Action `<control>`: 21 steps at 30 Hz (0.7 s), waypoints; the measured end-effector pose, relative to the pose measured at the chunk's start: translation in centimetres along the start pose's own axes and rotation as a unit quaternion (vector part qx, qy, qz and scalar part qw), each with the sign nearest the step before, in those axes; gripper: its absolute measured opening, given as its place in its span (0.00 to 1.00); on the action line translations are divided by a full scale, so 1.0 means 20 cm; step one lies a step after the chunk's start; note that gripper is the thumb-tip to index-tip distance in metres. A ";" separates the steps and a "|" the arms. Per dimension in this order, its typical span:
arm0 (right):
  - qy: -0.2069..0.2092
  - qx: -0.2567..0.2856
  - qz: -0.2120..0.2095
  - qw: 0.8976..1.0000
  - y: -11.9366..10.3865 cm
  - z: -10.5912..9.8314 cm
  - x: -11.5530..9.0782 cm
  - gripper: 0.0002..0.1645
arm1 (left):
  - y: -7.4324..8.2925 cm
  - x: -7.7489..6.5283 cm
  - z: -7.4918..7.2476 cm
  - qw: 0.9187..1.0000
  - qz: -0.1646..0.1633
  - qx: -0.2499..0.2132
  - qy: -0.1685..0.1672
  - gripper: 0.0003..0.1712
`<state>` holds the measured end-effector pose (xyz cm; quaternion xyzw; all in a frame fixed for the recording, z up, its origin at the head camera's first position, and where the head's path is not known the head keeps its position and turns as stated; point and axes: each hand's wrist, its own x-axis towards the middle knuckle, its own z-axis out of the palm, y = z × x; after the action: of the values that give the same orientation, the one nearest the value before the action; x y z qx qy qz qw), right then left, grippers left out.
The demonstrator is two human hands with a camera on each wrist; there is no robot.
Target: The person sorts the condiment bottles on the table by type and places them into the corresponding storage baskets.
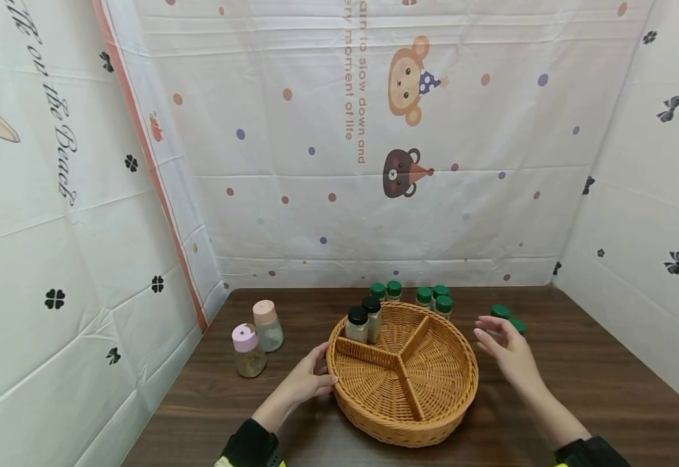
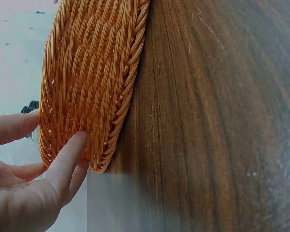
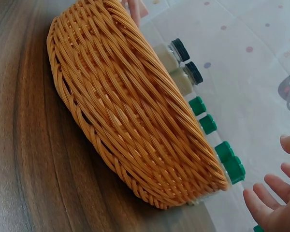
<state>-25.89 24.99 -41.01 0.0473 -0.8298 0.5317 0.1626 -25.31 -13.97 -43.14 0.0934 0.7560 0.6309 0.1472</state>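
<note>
Dark wood tabletop (image 1: pixel 187 421) is bearing the three-compartment wicker basket (image 1: pixel 400 434), with left hand (image 1: pixel 307 379) gripping its left rim and right hand (image 1: pixel 511 357) hovering empty opposite, fingers apart; judged as steadying, next move calling for a right-side grip; head view is showing dividers (image 1: pixel 365 352) that both wrist views are hiding.

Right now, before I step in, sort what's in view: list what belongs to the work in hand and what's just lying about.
Likely in hand:
- wicker basket, held by the left hand
- two black-capped jars inside it
- perhaps two green-capped jars near the empty right hand

Apparently lying about:
- five green-capped jars behind the basket
- pink-capped jar
- lilac-capped jar
</note>
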 end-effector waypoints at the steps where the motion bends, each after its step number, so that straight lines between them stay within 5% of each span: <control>1: 0.004 0.000 -0.003 1.000 0.00 -0.01 0.00 0.30 | 0.00 0.00 0.00 1.000 -0.001 0.000 0.000 0.44; 10: 0.036 0.017 -0.045 0.998 0.03 -0.09 0.00 0.25 | 0.00 0.00 0.00 1.000 0.000 0.004 0.003 0.44; 21: 0.075 0.028 -0.034 0.996 0.07 -0.19 0.01 0.26 | 0.00 0.00 0.00 1.000 -0.002 0.007 0.004 0.44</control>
<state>-25.55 29.07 -40.65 0.0398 -0.7981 0.5509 0.2409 -25.35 -13.92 -43.19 0.0904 0.7610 0.6259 0.1448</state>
